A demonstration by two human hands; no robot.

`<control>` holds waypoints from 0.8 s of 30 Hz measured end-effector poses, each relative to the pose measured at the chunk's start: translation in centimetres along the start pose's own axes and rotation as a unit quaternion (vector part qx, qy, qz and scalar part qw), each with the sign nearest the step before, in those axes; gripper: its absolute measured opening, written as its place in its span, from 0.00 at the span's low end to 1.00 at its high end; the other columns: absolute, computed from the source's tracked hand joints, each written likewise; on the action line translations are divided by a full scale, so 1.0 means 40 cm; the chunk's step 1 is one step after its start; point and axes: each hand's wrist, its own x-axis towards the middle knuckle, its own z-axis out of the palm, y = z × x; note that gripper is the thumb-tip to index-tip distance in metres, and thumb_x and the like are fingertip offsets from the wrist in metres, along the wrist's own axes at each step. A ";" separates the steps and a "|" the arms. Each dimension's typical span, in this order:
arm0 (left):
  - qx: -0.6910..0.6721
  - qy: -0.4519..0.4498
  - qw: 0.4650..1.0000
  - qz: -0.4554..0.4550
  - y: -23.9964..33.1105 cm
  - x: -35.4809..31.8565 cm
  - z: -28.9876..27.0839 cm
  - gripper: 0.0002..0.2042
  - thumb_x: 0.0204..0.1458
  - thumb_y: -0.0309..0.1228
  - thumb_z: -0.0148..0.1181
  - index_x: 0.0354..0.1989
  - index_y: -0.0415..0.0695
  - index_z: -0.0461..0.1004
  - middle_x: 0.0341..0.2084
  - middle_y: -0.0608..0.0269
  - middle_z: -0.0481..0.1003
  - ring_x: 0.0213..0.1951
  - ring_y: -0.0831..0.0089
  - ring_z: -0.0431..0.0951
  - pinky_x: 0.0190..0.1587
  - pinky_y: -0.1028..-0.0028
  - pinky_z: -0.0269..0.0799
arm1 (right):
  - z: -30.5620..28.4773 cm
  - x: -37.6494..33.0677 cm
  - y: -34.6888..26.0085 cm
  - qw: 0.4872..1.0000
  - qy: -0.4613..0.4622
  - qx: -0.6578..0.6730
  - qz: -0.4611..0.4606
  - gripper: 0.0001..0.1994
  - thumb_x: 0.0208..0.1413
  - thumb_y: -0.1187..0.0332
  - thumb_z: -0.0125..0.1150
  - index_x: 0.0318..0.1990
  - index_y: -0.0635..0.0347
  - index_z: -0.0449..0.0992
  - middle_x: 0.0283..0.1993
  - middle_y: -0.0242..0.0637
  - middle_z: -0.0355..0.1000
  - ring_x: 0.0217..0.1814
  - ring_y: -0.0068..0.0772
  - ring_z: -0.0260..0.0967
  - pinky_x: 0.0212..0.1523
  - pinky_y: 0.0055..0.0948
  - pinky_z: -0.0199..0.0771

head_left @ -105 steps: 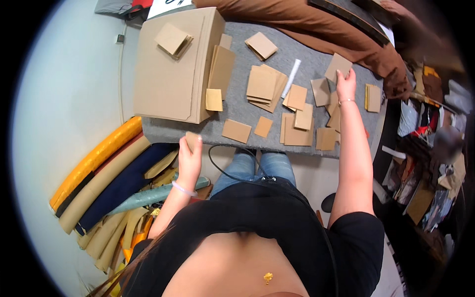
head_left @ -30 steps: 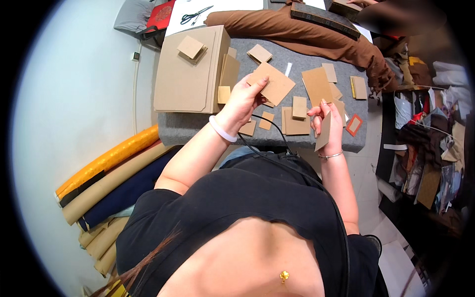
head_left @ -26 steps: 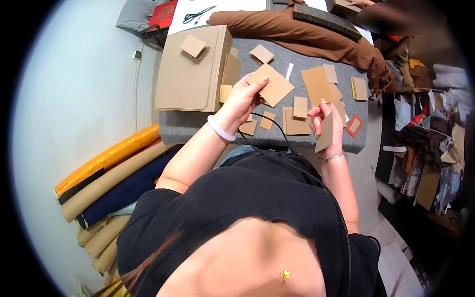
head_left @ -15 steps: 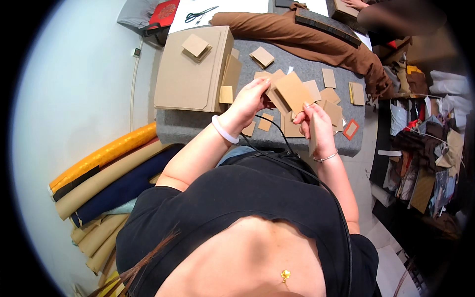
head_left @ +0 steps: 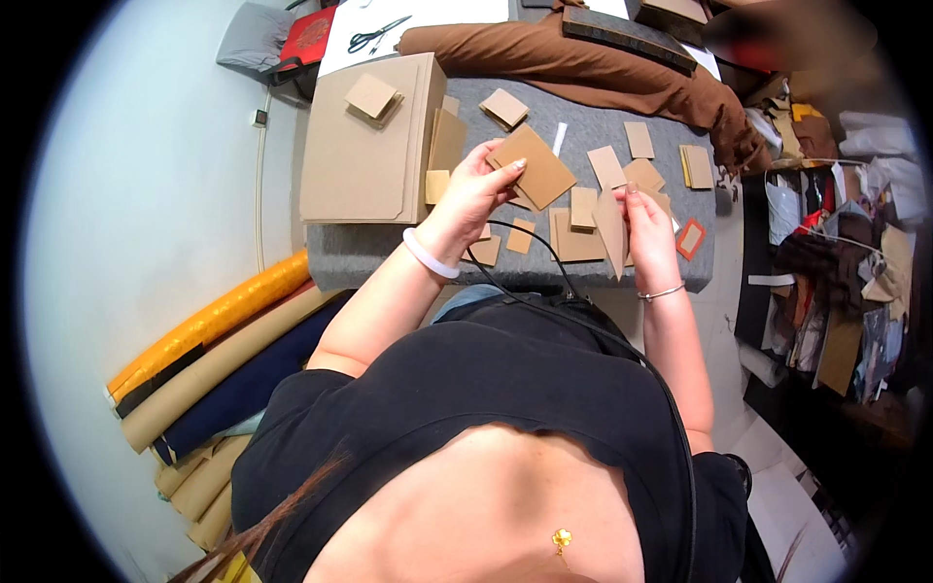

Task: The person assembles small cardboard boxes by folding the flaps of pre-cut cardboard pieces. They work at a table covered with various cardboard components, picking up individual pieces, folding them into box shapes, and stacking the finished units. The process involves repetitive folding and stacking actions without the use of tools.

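Observation:
My left hand (head_left: 481, 189) grips brown cardboard pieces (head_left: 536, 173), its thumb lying across the top one; how many are in the stack I cannot tell. My right hand (head_left: 648, 231) pinches a cardboard piece (head_left: 609, 233) that is turned almost edge-on. Between the two hands, small and larger cardboard pieces (head_left: 583, 209) lie overlapping on the grey felt-covered table (head_left: 476, 97). Beyond the right hand are more loose pieces (head_left: 645, 175) and an orange-red frame-like piece (head_left: 691, 238).
A tall stack of cardboard sheets (head_left: 364, 165) stands at the left, with a small bundle (head_left: 373, 97) on top. Brown fabric (head_left: 544, 63) stretches across the back near scissors (head_left: 379, 35). Fabric rolls (head_left: 214, 321) lean at the left; shelves of scraps (head_left: 826, 282) stand at the right. A black cable (head_left: 530, 228) crosses in front.
My hands have moved apart. The left holds the larger brown piece that both hands were at before, while the right has shifted right with a piece in its fingers.

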 end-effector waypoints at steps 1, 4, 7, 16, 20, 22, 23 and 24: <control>-0.001 -0.002 1.000 -0.003 0.000 0.002 -0.009 0.22 0.58 0.30 0.62 0.59 0.40 0.63 0.47 0.60 0.76 0.45 0.74 0.78 0.46 0.74 0.73 | -0.008 -0.006 -0.011 0.999 -0.015 0.028 0.014 0.15 0.68 0.61 0.52 0.50 0.63 0.76 0.38 0.26 0.75 0.40 0.15 0.69 0.43 0.18 0.69; -0.044 -0.059 0.997 -0.038 0.005 -0.001 -0.025 0.23 0.57 0.29 0.64 0.60 0.42 0.65 0.48 0.62 0.76 0.45 0.77 0.76 0.47 0.75 0.70 | -0.007 -0.030 -0.029 0.997 -0.020 0.070 0.004 0.17 0.67 0.66 0.54 0.59 0.63 0.71 0.42 0.27 0.76 0.44 0.15 0.71 0.47 0.17 0.70; -0.094 -0.120 0.985 -0.084 0.021 -0.022 -0.011 0.22 0.57 0.29 0.65 0.59 0.42 0.67 0.49 0.65 0.75 0.46 0.78 0.75 0.47 0.76 0.70 | 0.009 -0.045 -0.029 0.994 -0.015 0.101 -0.045 0.19 0.64 0.73 0.57 0.62 0.65 0.68 0.46 0.31 0.77 0.47 0.16 0.72 0.49 0.17 0.72; -0.067 -0.126 0.986 -0.082 -0.014 -0.031 0.007 0.23 0.57 0.27 0.64 0.62 0.41 0.67 0.52 0.65 0.74 0.51 0.77 0.74 0.50 0.76 0.72 | 0.068 -0.087 -0.046 0.989 -0.038 0.122 -0.074 0.17 0.64 0.74 0.56 0.59 0.66 0.71 0.49 0.35 0.77 0.49 0.17 0.72 0.50 0.17 0.73; -0.102 -0.155 0.978 -0.097 -0.030 -0.031 -0.020 0.22 0.58 0.28 0.63 0.60 0.42 0.68 0.51 0.66 0.75 0.52 0.76 0.75 0.52 0.75 0.72 | 0.057 -0.076 -0.025 0.982 -0.001 0.186 -0.032 0.18 0.67 0.70 0.52 0.63 0.63 0.67 0.50 0.32 0.74 0.50 0.18 0.71 0.49 0.19 0.71; -0.120 -0.162 0.973 -0.108 -0.039 -0.034 -0.029 0.21 0.58 0.29 0.64 0.60 0.44 0.69 0.50 0.67 0.76 0.50 0.76 0.76 0.51 0.76 0.73 | 0.066 -0.086 -0.038 0.959 -0.027 0.282 0.006 0.19 0.68 0.66 0.51 0.64 0.59 0.67 0.48 0.27 0.73 0.46 0.14 0.69 0.44 0.17 0.69; -0.126 -0.160 0.973 -0.111 -0.044 -0.038 -0.021 0.22 0.57 0.30 0.64 0.60 0.45 0.69 0.49 0.67 0.76 0.49 0.77 0.76 0.49 0.78 0.73 | 0.069 -0.088 -0.033 0.960 -0.065 0.272 0.013 0.19 0.68 0.66 0.50 0.64 0.58 0.66 0.50 0.29 0.72 0.48 0.16 0.69 0.46 0.19 0.70; -0.132 -0.158 0.972 -0.115 -0.048 -0.043 -0.011 0.22 0.57 0.31 0.65 0.59 0.47 0.70 0.48 0.68 0.77 0.48 0.77 0.77 0.47 0.79 0.74 | 0.071 -0.089 -0.022 0.959 -0.103 0.261 0.020 0.20 0.68 0.65 0.50 0.65 0.58 0.66 0.51 0.30 0.71 0.50 0.18 0.68 0.48 0.21 0.70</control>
